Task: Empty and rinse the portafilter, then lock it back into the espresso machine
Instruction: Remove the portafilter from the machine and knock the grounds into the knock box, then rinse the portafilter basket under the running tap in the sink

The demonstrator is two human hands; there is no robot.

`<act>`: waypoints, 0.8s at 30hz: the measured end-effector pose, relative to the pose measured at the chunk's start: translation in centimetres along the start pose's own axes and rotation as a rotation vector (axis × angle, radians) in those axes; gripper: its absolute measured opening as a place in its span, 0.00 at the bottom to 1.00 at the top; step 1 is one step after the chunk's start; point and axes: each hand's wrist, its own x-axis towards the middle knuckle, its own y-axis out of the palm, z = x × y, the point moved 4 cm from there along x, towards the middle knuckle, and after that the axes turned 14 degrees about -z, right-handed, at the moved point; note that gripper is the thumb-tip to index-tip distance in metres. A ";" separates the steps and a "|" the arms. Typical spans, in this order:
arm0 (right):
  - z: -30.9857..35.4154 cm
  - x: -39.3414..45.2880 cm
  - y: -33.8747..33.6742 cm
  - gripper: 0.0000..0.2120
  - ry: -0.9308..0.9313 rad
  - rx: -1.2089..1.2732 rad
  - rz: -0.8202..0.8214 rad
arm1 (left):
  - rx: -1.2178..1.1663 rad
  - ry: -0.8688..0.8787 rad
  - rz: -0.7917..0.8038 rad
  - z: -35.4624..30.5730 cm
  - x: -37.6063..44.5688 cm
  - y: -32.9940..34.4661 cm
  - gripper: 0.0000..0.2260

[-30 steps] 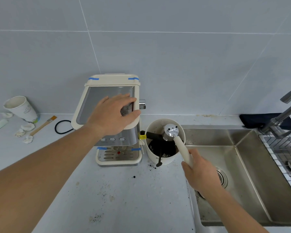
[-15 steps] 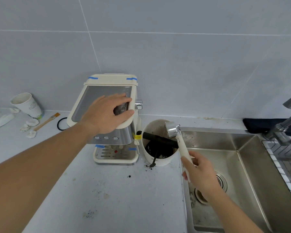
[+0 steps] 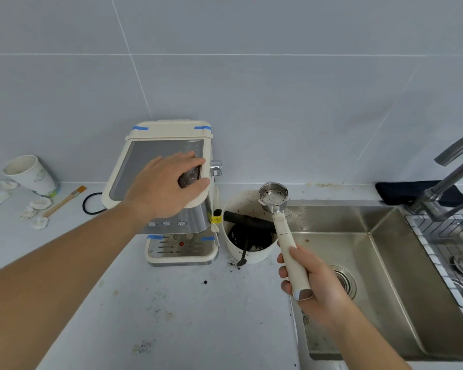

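Gripping the cream handle of the portafilter point(image 3: 277, 217), the right hand point(image 3: 314, 287) is wrapped tight around the handle's lower end and holds the steel basket up and level above the far rim of the knock box point(image 3: 247, 253), basket mouth upward and showing only a thin dusting of grounds, which suggests emptying is done and rinsing comes next. Spread flat, the left hand point(image 3: 169, 182) presses on the top of the machine point(image 3: 181, 252), fingers open and clasping nothing, most likely to steady the light body. Just right of the knock box, the sink point(image 3: 385, 276) lies open, its basin bare around the drain, with the tap point(image 3: 449, 177) at the far right, giving a clear sweep for the portafilter over the near edge. Loose grounds speckle the counter point(image 3: 171, 316) in front, while a cup point(image 3: 31, 173) and brush point(image 3: 64, 200) sit well apart at left.
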 end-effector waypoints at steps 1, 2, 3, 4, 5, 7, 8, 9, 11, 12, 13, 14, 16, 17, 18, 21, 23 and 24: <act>0.0 -0.2 0.2 0.09 -0.009 0.003 -0.005 | 0.001 0.006 0.000 0.0 0.0 0.0 0.24; 0.1 -0.4 0.3 0.09 -0.019 0.005 -0.008 | 0.004 0.010 -0.002 0.0 0.0 -0.1 0.24; 0.1 -0.6 0.5 0.08 -0.032 0.007 -0.008 | 0.006 0.013 -0.002 0.0 0.0 -0.1 0.24; 0.1 -0.7 0.7 0.08 -0.045 0.007 -0.004 | 0.012 0.019 0.001 -0.1 0.0 -0.1 0.25; 0.1 -1.0 0.9 0.08 -0.059 0.007 -0.002 | 0.019 0.027 0.006 -0.2 0.0 -0.1 0.25; 0.2 -1.3 1.1 0.07 -0.084 0.016 -0.001 | 0.035 0.044 0.011 -0.3 -0.1 -0.1 0.25; 0.3 -1.5 1.2 0.07 -0.092 0.023 -0.004 | 0.041 0.050 0.014 -0.3 -0.1 -0.1 0.25; 0.4 -1.6 1.2 0.06 -0.099 0.028 -0.008 | 0.043 0.052 0.019 -0.3 0.0 -0.1 0.25; 0.7 -1.7 1.1 0.07 -0.109 0.025 -0.017 | 0.043 0.049 0.028 -0.4 -0.1 -0.1 0.25; 0.9 -1.8 1.0 0.07 -0.112 0.020 -0.017 | 0.046 0.048 0.028 -0.5 -0.1 -0.3 0.25; 1.1 -1.8 0.9 0.09 -0.114 0.015 -0.015 | 0.049 0.046 0.028 -0.7 -0.2 -0.3 0.25; 1.4 -1.7 0.6 0.10 -0.117 0.011 -0.012 | 0.049 0.041 0.030 -0.8 -0.1 -0.3 0.25; 1.6 -1.6 0.3 0.09 -0.120 0.010 -0.017 | 0.041 0.024 0.053 -0.6 -0.1 -0.5 0.24; 1.9 -1.5 0.0 0.09 -0.125 0.012 -0.017 | 0.039 0.012 0.068 -0.7 -0.1 -0.5 0.24; 2.1 -1.4 -0.3 0.09 -0.132 0.009 -0.018 | 0.031 -0.006 0.082 -0.7 -0.1 -0.6 0.24; 3.6 -1.1 -1.8 0.11 -0.148 -0.015 -0.003 | -0.027 -0.095 0.056 -2.3 -0.2 -0.9 0.20; 4.7 -1.0 -2.9 0.10 -0.150 -0.013 0.004 | -0.090 -0.168 0.011 -3.6 -0.5 -1.2 0.18; 5.3 -0.9 -3.8 0.09 -0.143 -0.016 0.014 | -0.119 -0.207 -0.012 -4.7 -0.8 -1.1 0.17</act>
